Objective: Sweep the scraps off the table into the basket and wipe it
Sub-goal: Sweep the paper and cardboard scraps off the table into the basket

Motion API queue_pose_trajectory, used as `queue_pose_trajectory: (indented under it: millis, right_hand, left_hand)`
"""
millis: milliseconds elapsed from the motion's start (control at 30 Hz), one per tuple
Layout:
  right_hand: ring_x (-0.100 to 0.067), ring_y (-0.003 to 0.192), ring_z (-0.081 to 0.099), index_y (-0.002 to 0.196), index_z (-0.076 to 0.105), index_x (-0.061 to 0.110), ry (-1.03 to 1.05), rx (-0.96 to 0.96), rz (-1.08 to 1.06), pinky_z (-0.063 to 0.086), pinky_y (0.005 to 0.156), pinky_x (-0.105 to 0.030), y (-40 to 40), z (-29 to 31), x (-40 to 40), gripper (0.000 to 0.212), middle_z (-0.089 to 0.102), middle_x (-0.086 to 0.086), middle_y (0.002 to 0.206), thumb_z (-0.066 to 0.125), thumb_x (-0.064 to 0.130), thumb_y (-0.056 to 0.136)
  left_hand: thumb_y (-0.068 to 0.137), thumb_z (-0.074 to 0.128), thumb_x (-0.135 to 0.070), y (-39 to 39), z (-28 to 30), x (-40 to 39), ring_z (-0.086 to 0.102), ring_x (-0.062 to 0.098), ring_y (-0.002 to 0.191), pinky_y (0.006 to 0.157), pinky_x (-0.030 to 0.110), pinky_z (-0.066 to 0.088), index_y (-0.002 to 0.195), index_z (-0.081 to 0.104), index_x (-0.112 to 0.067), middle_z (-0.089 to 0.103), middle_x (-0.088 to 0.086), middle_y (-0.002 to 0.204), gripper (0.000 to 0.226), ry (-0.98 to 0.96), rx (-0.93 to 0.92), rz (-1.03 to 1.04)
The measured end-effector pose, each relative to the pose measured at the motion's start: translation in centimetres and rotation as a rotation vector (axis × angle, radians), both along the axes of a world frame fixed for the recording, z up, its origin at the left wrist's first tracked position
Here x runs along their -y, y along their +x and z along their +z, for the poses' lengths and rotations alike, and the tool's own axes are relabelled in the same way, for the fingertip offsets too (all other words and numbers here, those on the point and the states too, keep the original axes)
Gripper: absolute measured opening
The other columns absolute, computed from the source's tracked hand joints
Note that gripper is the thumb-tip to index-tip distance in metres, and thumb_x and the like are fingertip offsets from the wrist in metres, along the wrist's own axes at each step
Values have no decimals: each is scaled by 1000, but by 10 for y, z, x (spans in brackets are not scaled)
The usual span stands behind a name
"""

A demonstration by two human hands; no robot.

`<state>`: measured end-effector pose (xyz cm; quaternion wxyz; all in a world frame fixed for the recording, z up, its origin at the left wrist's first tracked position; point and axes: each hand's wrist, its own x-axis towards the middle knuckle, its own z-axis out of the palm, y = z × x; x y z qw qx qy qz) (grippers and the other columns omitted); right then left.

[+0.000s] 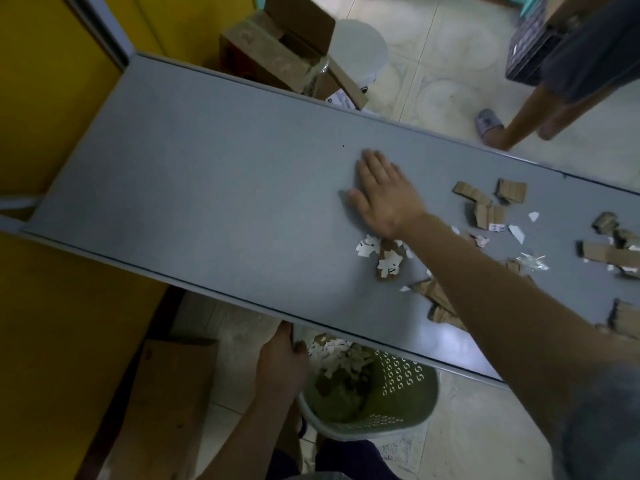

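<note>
My right hand (384, 194) lies flat with straight fingers on the grey table (207, 174), just beyond a small heap of white paper and brown cardboard scraps (384, 254). More cardboard and paper scraps (491, 202) lie scattered over the table's right part. Below the table's near edge, my left hand (282, 365) grips the rim of a pale green perforated basket (401, 386). The basket holds several paper and cardboard scraps and sits partly under the table edge.
Open cardboard boxes (284, 53) and a white round bin (360, 46) stand beyond the far edge. Another person's legs (540, 109) and a slipper are at the far right. A yellow wall (52, 98) borders the left. A flat cardboard sheet (166, 403) lies on the floor.
</note>
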<state>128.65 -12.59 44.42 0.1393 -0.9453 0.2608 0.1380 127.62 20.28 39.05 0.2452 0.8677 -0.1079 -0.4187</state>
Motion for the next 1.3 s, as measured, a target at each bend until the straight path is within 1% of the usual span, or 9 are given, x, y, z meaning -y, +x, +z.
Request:
queue_pose_trajectory:
  millis: [133, 300, 433, 633, 867, 967, 1033, 1133, 1300]
  right_hand:
    - [-27, 168, 1, 171, 17, 5, 46, 12, 98, 3, 136, -43, -48, 2, -36, 112, 4, -12, 181, -17, 80, 95]
    - [-43, 160, 32, 161, 42, -5, -7, 151, 91, 32, 127, -61, -69, -5, -30, 78, 35, -25, 171, 25, 54, 112]
    - [-30, 168, 2, 173, 15, 10, -19, 57, -52, 8, 136, -52, -37, 5, 1, 84, 4, -11, 182, 11, 64, 108]
    - [-26, 168, -7, 173, 13, 12, 13, 57, -23, -5, 136, -46, -57, -9, -45, 111, -1, -8, 182, -15, 84, 93]
    - [-23, 166, -21, 173, 0, 11, 16, 39, -19, -6, 136, -46, -89, -8, -125, 92, -15, -9, 180, -2, 74, 106]
    - [-22, 166, -21, 173, 2, 10, 39, 50, -10, -3, 136, -47, -100, -9, -153, 91, -15, -9, 180, -5, 71, 106]
    - [-23, 167, -18, 173, 6, 9, 36, 80, 15, 1, 136, -48, -111, -13, -174, 85, -12, -10, 181, 4, 67, 111]
    - [-23, 167, -16, 173, 8, 8, 29, 97, 51, 4, 137, -49, -132, -16, -203, 78, -10, -11, 181, 23, 59, 114]
    - [-17, 167, -12, 173, 12, 12, 92, 152, 87, 3, 137, -47, -158, -9, -226, 70, -3, -3, 182, 25, 51, 116]
  left_hand:
    - [104, 58, -11, 0, 0, 1, 69, 22, 99, 82, 29, 52, 127, 62, -19, 72, 6, 111, 25, -39, -12, 15]
    - [103, 58, -10, 1, 0, -2, 68, 24, 103, 87, 31, 52, 128, 64, -20, 72, 6, 116, 27, -62, -19, 3]
    - [104, 58, -11, 2, -2, 1, 68, 25, 108, 88, 29, 49, 130, 63, -20, 72, 5, 118, 28, -74, -19, -8]
    - [104, 58, -11, 4, -4, -5, 66, 19, 104, 86, 28, 47, 129, 64, -24, 69, -3, 112, 29, -98, -9, -14]
    - [105, 57, -14, 6, -6, -4, 63, 11, 100, 85, 29, 50, 124, 66, -33, 69, -10, 111, 28, -112, -36, 25]
    - [105, 58, -20, 8, -6, -4, 69, 13, 100, 92, 41, 60, 124, 66, -37, 72, -11, 110, 27, -101, -43, 17]
    - [105, 58, -21, 8, -6, -4, 70, 15, 100, 94, 45, 61, 127, 66, -36, 73, -9, 113, 28, -97, -30, 11]
    - [104, 59, -20, 9, -6, -4, 70, 16, 100, 93, 44, 61, 129, 66, -35, 74, -7, 116, 30, -121, -26, 0]
    - [103, 59, -17, 9, -7, -3, 69, 17, 100, 88, 37, 57, 130, 67, -34, 74, -7, 117, 33, -133, -19, -28]
